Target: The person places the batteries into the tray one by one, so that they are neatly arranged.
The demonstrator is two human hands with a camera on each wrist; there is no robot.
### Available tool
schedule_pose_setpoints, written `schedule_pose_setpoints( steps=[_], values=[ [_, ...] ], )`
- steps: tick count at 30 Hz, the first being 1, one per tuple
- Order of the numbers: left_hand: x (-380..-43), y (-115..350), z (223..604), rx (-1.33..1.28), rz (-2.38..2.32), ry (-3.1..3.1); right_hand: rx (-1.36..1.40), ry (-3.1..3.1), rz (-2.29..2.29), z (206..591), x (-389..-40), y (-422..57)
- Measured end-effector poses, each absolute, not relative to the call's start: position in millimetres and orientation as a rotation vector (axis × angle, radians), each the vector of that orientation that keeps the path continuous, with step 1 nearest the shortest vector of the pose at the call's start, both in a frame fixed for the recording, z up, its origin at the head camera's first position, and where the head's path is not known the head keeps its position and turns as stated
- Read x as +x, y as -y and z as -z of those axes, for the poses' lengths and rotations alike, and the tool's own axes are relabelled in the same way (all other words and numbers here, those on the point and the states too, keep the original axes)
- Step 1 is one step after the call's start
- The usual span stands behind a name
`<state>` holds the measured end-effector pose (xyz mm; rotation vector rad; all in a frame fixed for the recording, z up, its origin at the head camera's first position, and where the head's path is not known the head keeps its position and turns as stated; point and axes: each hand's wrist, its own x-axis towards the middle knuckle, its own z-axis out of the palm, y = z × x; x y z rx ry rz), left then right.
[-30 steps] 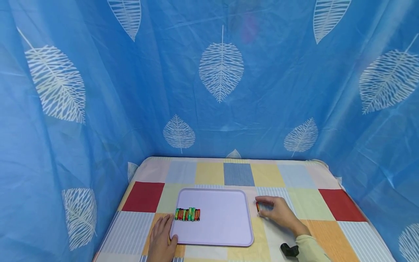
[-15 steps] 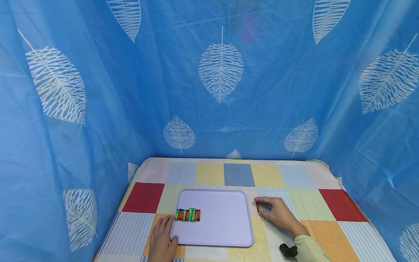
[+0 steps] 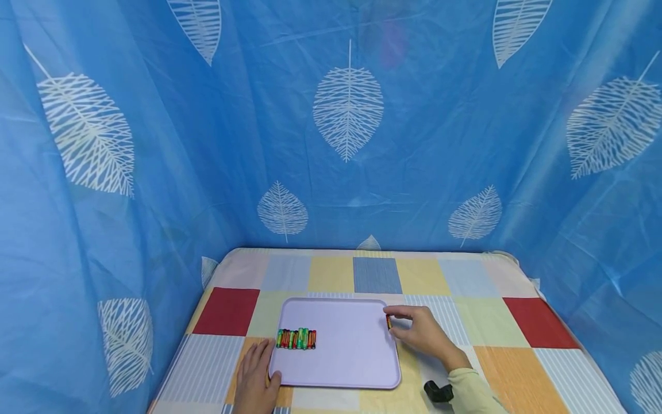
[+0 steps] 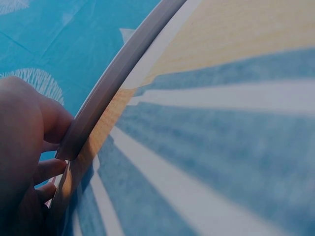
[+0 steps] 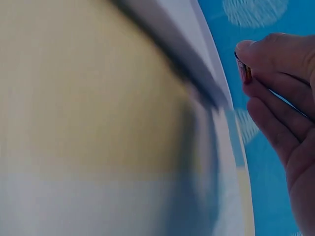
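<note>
A lilac tray point(image 3: 351, 368) lies on the patchwork tablecloth. My left hand point(image 3: 256, 374) rests at its front left corner, fingers laid along the left side and thumb by the front edge; in the left wrist view the thumb meets the tray's rim point(image 4: 106, 93). Along the tray's left side several red and green batteries point(image 3: 296, 339) lie in a tight row, side by side. Between thumb and fingertips my right hand point(image 3: 421, 330) pinches one red and black battery point(image 3: 389, 322), held over the tray's right edge. The right wrist view shows that battery point(image 5: 244, 71) at the thumb tip.
A small black object point(image 3: 438, 392) shows at the right wrist, beside the pale sleeve point(image 3: 473, 391). Blue curtains point(image 3: 351, 190) with white leaf prints stand behind the table and on both sides. The tablecloth point(image 3: 374, 276) reaches back to the rear curtain.
My right hand has carried the pinched battery leftward, from the cloth beside the tray to above its right edge. The left hand and the battery row have stayed put.
</note>
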<state>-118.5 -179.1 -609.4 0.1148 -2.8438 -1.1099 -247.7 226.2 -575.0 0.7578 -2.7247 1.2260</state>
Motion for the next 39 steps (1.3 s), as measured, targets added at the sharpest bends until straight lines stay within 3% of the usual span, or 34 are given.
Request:
schedule_pose_setpoints(
  steps=[20, 32, 39],
  values=[
    [-115, 176, 608, 0.125, 1.11, 2.825, 0.971, 2.666, -1.342, 588, -225, -84],
    [-116, 172, 607, 0.12, 1.11, 2.827, 0.936, 2.69, -1.201, 597, -223, -63],
    [-114, 176, 606, 0.06, 1.11, 2.802, 0.927, 2.654, -1.191, 595, -220, -76]
  ],
)
